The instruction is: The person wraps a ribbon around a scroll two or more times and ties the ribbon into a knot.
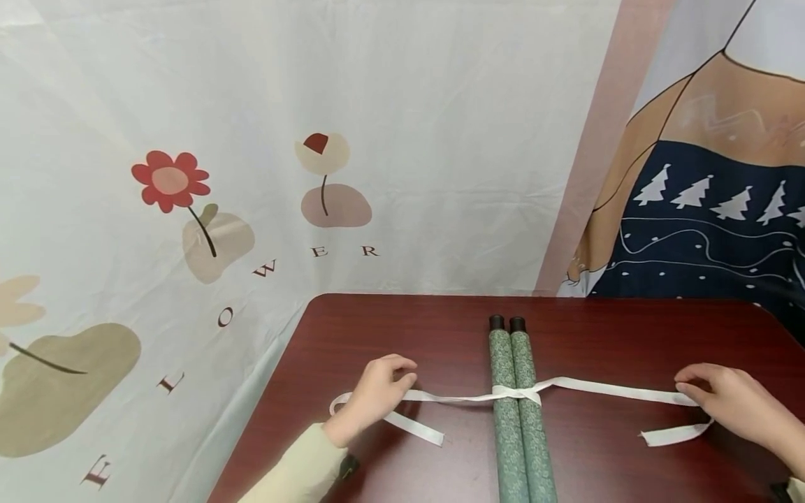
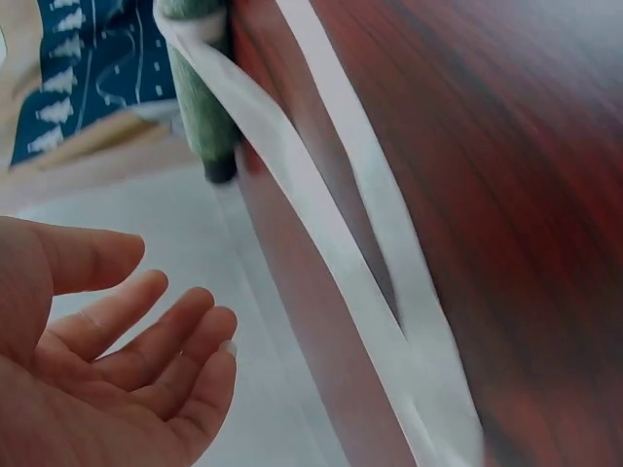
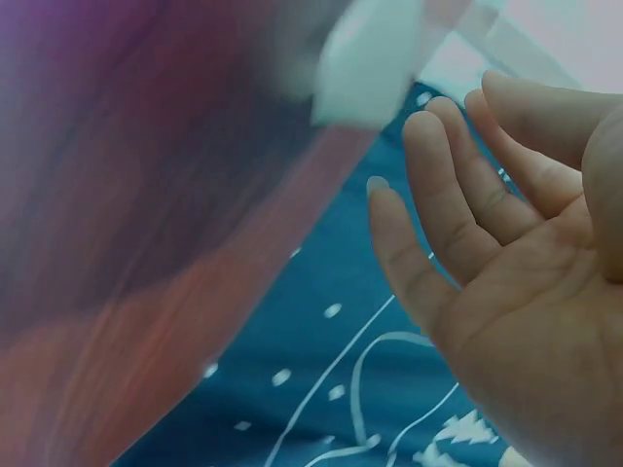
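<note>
Two green patterned rolls (image 1: 523, 433) with black ends lie side by side on the dark red table. A white ribbon (image 1: 619, 390) crosses around both, and its tails stretch out left and right. My left hand (image 1: 376, 391) hovers above the left tail, which bends back beneath it; in the left wrist view the fingers (image 2: 190, 321) are loosely bent, apart from the ribbon (image 2: 331, 233). Over the folded right tail is my right hand (image 1: 736, 402). Its fingers (image 3: 433, 175) hold nothing in the right wrist view, where the ribbon (image 3: 365, 73) looks blurred. The rolls' near ends fall outside the head view.
The table (image 1: 402, 328) has a rounded far left corner. Behind it hangs a pale cloth (image 1: 440, 175) printed with flowers and letters. At the right, the cloth bears a printed figure in dark blue with white trees (image 1: 698, 230).
</note>
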{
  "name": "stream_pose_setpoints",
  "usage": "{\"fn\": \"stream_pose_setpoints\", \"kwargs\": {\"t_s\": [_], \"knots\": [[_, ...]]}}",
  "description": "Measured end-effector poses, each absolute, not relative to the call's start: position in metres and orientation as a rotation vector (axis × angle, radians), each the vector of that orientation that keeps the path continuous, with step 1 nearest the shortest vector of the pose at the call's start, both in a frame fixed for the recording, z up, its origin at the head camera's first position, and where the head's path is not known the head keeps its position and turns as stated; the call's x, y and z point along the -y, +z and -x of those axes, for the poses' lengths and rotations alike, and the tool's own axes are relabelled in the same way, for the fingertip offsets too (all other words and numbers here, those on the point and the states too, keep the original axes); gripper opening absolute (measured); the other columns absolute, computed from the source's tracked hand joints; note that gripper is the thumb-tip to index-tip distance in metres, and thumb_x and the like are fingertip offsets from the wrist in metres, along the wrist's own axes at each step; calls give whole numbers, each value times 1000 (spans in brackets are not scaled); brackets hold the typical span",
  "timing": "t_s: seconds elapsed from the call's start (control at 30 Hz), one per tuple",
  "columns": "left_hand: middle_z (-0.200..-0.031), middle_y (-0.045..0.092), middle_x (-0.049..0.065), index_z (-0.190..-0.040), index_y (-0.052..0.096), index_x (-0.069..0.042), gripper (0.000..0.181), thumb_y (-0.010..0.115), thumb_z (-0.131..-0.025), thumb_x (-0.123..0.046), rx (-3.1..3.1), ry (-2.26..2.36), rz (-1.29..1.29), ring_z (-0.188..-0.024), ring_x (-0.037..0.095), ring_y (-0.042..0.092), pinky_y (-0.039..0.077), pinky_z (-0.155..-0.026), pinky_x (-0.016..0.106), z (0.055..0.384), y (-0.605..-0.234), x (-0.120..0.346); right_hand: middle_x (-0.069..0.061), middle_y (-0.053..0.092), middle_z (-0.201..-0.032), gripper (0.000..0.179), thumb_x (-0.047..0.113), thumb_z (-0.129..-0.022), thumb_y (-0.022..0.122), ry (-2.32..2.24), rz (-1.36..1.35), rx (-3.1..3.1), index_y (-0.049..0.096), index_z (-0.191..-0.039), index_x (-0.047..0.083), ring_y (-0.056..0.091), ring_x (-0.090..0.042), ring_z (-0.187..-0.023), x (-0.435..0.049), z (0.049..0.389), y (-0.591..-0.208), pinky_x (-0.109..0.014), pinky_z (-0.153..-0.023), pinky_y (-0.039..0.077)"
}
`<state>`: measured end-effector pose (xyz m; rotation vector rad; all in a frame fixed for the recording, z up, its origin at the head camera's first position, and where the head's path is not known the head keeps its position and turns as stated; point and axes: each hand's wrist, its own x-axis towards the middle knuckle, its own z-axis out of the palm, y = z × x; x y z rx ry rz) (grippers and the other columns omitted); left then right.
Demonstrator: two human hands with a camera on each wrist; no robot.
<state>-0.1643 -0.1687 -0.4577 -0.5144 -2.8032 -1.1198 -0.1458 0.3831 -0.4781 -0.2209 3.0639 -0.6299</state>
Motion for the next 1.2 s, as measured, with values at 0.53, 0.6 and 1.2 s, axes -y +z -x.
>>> {"fn": "stream_pose_setpoints", "kwargs": {"t_s": [0.53,0.6,1.2], "knots": [[-121,74,7,-122,75,-2,24,70,-99,-9,2970,-1091,902,-121,20,65,50,-105,32,168,-471,88,0,73,-99,15,4,-88,80,-726,505,-3073,77,-102,7,62,-8,-81,-325,150,-483,-32,-67,55],[-118,75,5,-120,76,-3,25,74,-96,-8,2987,-1054,934,-115,16,67,51,-101,28,169,-473,84,0,72,-99,18,4,-87,81,-735,542,-3073,77,-105,4,61,-7,-81,-320,151,-487,-30,-66,54],[-56,59,-10,-75,79,-12,20,77,-95,-11,3062,-838,883,-51,-1,45,42,-55,15,159,-470,83,5,70,-90,11,2,-87,80,-641,539,-2966,77,-92,12,63,-10,-77,-321,157,-495,-33,-66,55]]}}
